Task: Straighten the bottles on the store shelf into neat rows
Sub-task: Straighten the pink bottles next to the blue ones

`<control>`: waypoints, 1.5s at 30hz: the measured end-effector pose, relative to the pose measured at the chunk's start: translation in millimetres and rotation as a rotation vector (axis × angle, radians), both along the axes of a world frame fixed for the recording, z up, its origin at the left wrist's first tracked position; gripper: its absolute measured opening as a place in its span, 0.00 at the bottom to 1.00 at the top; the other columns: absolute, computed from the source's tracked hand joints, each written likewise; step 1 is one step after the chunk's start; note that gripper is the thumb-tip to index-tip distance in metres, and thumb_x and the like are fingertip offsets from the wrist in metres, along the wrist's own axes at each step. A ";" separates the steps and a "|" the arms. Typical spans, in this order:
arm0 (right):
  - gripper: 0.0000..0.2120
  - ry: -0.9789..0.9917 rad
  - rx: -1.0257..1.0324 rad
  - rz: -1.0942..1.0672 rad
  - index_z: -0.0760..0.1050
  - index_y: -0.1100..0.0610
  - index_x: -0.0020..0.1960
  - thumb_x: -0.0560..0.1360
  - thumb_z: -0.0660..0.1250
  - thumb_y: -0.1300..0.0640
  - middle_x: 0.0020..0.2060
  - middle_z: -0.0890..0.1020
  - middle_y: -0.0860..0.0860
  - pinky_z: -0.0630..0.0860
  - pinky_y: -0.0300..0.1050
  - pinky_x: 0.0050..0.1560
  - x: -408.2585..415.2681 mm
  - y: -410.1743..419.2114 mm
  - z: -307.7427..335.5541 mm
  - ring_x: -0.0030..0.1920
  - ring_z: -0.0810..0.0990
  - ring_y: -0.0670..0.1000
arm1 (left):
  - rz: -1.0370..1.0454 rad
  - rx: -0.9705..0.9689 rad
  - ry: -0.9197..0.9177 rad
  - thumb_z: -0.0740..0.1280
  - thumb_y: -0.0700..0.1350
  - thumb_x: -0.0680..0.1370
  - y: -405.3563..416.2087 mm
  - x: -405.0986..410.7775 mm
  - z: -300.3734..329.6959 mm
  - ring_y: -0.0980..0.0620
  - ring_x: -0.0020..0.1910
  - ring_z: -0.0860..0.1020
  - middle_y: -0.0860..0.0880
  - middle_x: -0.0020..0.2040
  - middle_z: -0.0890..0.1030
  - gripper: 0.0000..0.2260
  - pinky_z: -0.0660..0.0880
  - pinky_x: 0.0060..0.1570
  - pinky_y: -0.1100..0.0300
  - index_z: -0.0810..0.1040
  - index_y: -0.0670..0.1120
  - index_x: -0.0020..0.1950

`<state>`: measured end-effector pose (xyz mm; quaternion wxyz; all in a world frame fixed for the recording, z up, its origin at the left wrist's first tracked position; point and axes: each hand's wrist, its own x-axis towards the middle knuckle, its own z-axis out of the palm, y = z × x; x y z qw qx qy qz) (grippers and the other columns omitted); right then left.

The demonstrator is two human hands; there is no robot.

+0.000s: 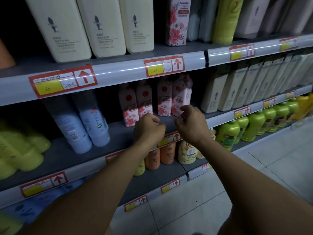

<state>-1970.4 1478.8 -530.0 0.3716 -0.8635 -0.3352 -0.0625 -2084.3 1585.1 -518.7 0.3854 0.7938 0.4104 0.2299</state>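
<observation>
Just past my two hands stand four pink flower bottles, all upright with their long sides going straight up and their caps under the shelf above. The two past my left hand (149, 125) are a pair of pink bottles (135, 103) standing close together near the front. The two past my right hand (191, 123) are another pair of pink bottles (174, 95) — they sit a bit farther back, with a dark gap between the two pairs. Their flower labels face me.

They all stand on the gray middle shelf (118, 133). Out past my left hand on the same shelf are two pale blue bottles (84, 122), leaning a little, and blurry yellow-green bottles (20, 150) beyond those. Out past my right hand is a long row of cream boxy bottles (237, 89).

My left hand is curled loosely, fingers bent in, holding nothing — it is just in front of the nearest pink bottle, and I can't tell if it touches. My right hand is half open, with my fingers (183, 108) right at the bottom of the pink bottle on that side. It is not wrapped around it.
</observation>
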 end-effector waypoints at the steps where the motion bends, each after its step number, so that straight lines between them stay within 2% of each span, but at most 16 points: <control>1: 0.23 0.005 0.004 -0.005 0.74 0.57 0.70 0.77 0.71 0.51 0.58 0.79 0.56 0.78 0.52 0.55 2.0 -0.6 -0.3 0.55 0.81 0.58 | -0.004 -0.008 -0.010 0.71 0.48 0.74 -0.2 2.9 -0.3 0.51 0.51 0.80 0.56 0.49 0.82 0.07 0.79 0.53 0.54 0.79 0.54 0.51; 4: 0.24 0.022 0.015 -0.021 0.74 0.57 0.71 0.78 0.71 0.51 0.59 0.79 0.57 0.78 0.51 0.56 7.5 -0.8 -2.1 0.56 0.81 0.57 | -0.022 -0.043 -0.046 0.71 0.48 0.75 -0.4 11.4 -1.4 0.50 0.53 0.80 0.56 0.51 0.82 0.10 0.79 0.56 0.53 0.78 0.54 0.56; 7: 0.24 0.037 0.022 -0.044 0.73 0.58 0.71 0.78 0.71 0.52 0.59 0.79 0.57 0.77 0.50 0.55 14.2 0.4 -4.1 0.55 0.82 0.57 | -0.035 -0.056 -0.089 0.71 0.48 0.76 1.1 20.5 -3.9 0.50 0.57 0.80 0.53 0.60 0.82 0.17 0.78 0.60 0.51 0.77 0.51 0.64; 11: 0.25 0.056 0.024 -0.074 0.72 0.58 0.72 0.78 0.71 0.50 0.62 0.78 0.57 0.76 0.49 0.56 24.6 3.5 -8.7 0.56 0.81 0.57 | -0.074 -0.057 -0.125 0.71 0.49 0.79 3.8 33.4 -7.9 0.47 0.65 0.77 0.49 0.70 0.77 0.24 0.75 0.65 0.48 0.71 0.48 0.74; 15: 0.26 0.084 0.056 -0.114 0.72 0.58 0.72 0.78 0.71 0.47 0.64 0.77 0.57 0.78 0.51 0.57 34.7 10.4 -14.9 0.57 0.81 0.57 | -0.094 -0.084 -0.157 0.71 0.49 0.79 6.5 49.2 -13.5 0.46 0.68 0.75 0.47 0.72 0.74 0.25 0.74 0.66 0.50 0.68 0.48 0.74; 19: 0.26 0.090 0.110 -0.159 0.69 0.57 0.70 0.77 0.72 0.48 0.63 0.75 0.56 0.76 0.53 0.61 45.4 17.8 -21.4 0.61 0.77 0.58 | -0.086 -0.007 -0.128 0.70 0.49 0.80 10.2 60.9 -18.9 0.44 0.69 0.74 0.47 0.70 0.75 0.25 0.72 0.65 0.53 0.67 0.47 0.74; 24: 0.35 0.091 0.152 -0.216 0.64 0.59 0.77 0.77 0.72 0.47 0.69 0.71 0.58 0.71 0.50 0.65 58.1 25.4 -28.9 0.69 0.72 0.59 | -0.090 0.060 -0.093 0.68 0.49 0.81 14.0 74.9 -24.4 0.42 0.74 0.67 0.44 0.76 0.69 0.31 0.67 0.68 0.52 0.57 0.44 0.79; 28: 0.41 0.114 0.166 -0.189 0.60 0.60 0.79 0.75 0.74 0.44 0.73 0.70 0.58 0.72 0.55 0.71 66.5 32.1 -36.1 0.73 0.71 0.58 | -0.091 0.110 -0.104 0.68 0.50 0.80 19.1 87.6 -34.6 0.41 0.73 0.69 0.41 0.75 0.69 0.31 0.70 0.70 0.47 0.59 0.41 0.78; 32: 0.38 0.118 0.197 -0.149 0.66 0.60 0.74 0.73 0.74 0.41 0.66 0.75 0.58 0.76 0.61 0.63 70.7 39.8 -40.6 0.66 0.75 0.59 | -0.054 0.109 -0.114 0.68 0.48 0.81 21.4 98.3 -41.1 0.39 0.68 0.74 0.39 0.70 0.73 0.25 0.74 0.65 0.45 0.62 0.40 0.72; 36: 0.36 0.121 0.250 -0.125 0.67 0.55 0.72 0.72 0.75 0.41 0.64 0.78 0.53 0.78 0.60 0.60 73.0 47.0 -41.8 0.64 0.78 0.56 | -0.007 0.108 -0.105 0.67 0.46 0.81 24.2 108.6 -42.1 0.38 0.63 0.76 0.38 0.65 0.75 0.18 0.74 0.60 0.50 0.64 0.39 0.64; 45: 0.33 0.131 0.305 -0.107 0.67 0.54 0.72 0.74 0.76 0.46 0.62 0.79 0.53 0.77 0.54 0.59 78.6 57.9 -40.0 0.62 0.79 0.56 | 0.019 0.149 -0.039 0.65 0.50 0.83 33.6 121.4 -43.9 0.37 0.64 0.77 0.37 0.65 0.77 0.18 0.72 0.56 0.50 0.68 0.38 0.65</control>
